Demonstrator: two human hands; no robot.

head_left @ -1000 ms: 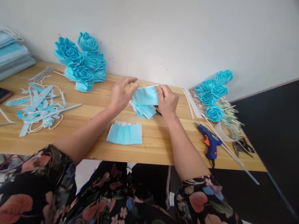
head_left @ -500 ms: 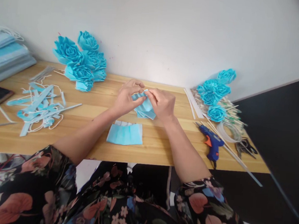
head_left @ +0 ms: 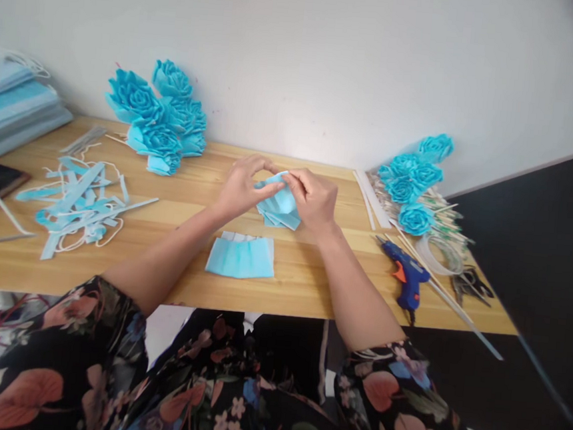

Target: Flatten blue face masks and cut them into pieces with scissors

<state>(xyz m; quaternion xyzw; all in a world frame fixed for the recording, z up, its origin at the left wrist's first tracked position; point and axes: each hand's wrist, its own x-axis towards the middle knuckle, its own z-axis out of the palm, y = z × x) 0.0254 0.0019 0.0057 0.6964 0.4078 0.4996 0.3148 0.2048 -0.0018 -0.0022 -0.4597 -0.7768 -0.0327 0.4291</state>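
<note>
Fabric in a thin light-blue piece [head_left: 284,203] is pinched at its raised upper edge by the right hand [head_left: 314,197], above a loose pile of matching light-blue sheets [head_left: 286,222] on the pale, grained wooden table [head_left: 311,281]; whether it is also gripped by the half-curled left hand [head_left: 243,186] cannot be told. It is judged light, limp, easily creased and hardly slippery, so best taken by its edges. Crinkled, layered petals are shown by 2 clusters of bright-blue roses [head_left: 152,140], and smooth plastic by a dark-blue glue gun with an orange trigger [head_left: 410,266].
</note>
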